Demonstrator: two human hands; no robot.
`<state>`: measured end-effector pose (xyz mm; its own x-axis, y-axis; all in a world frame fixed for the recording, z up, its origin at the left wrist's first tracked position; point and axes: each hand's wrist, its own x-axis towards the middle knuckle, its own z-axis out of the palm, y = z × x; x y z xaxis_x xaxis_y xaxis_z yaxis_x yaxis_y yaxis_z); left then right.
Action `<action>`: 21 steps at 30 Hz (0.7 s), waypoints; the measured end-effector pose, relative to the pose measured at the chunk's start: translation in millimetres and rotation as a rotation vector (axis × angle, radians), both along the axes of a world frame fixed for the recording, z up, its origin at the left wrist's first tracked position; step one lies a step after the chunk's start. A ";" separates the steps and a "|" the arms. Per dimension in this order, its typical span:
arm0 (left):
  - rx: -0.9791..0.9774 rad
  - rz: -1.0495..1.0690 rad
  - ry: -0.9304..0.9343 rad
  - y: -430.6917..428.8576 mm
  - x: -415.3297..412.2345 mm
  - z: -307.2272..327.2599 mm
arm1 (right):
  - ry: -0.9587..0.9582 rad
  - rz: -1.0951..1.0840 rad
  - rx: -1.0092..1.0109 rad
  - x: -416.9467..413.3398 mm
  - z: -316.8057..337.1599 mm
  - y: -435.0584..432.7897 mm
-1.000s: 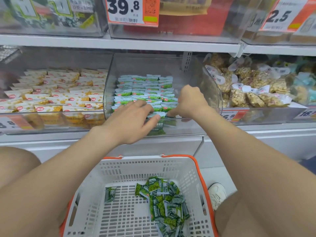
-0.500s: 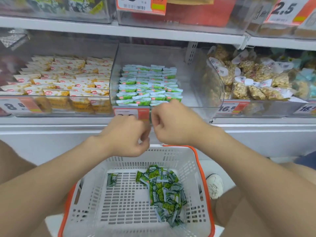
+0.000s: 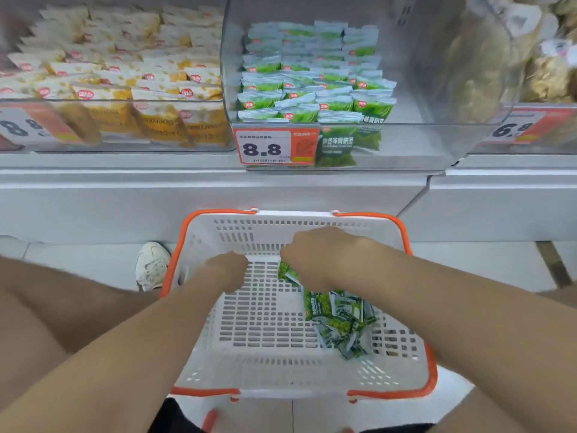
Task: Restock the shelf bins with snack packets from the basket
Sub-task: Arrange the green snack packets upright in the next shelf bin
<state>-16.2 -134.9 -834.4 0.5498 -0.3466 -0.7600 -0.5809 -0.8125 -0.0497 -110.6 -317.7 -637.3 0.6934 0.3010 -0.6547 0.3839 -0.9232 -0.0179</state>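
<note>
A white basket with an orange rim point(image 3: 184, 245) stands on the floor below the shelf. A loose pile of green snack packets point(image 3: 342, 320) lies in its right half. My right hand point(image 3: 315, 257) reaches down onto the far end of that pile, and its curled fingers hold a green packet point(image 3: 288, 274) that sticks out beneath them. My left hand point(image 3: 228, 270) is down in the basket's left half with its fingers pointing away; what is under it is hidden. On the shelf above, the clear bin point(image 3: 421, 145) holds rows of green packets point(image 3: 312, 73).
An 8.8 price tag point(image 3: 274, 146) hangs on the green bin's front. A bin of yellow packets point(image 3: 125, 73) sits to its left and a bin of bagged nut snacks point(image 3: 546, 73) to its right. A white shoe point(image 3: 152, 265) rests left of the basket.
Both hands have come away from the green bin's front and dropped into the basket. The view has tilted down. The lone packet at the basket's left is now hidden under my left hand.
</note>
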 end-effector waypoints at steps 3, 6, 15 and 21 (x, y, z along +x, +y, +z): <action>-0.101 0.124 0.012 9.9 -8.1 -42.4 | 0.046 0.004 -0.008 8.9 -12.1 2.1; -0.153 0.259 0.079 12.2 -9.1 -68.7 | 0.071 0.010 -0.028 16.4 -25.4 2.2; -0.230 0.227 0.014 9.7 -6.0 -86.8 | 0.095 0.022 -0.033 30.3 -27.5 2.7; -0.536 0.401 0.105 -6.7 -4.5 -61.8 | 0.040 -0.003 -0.020 31.6 -3.1 -0.1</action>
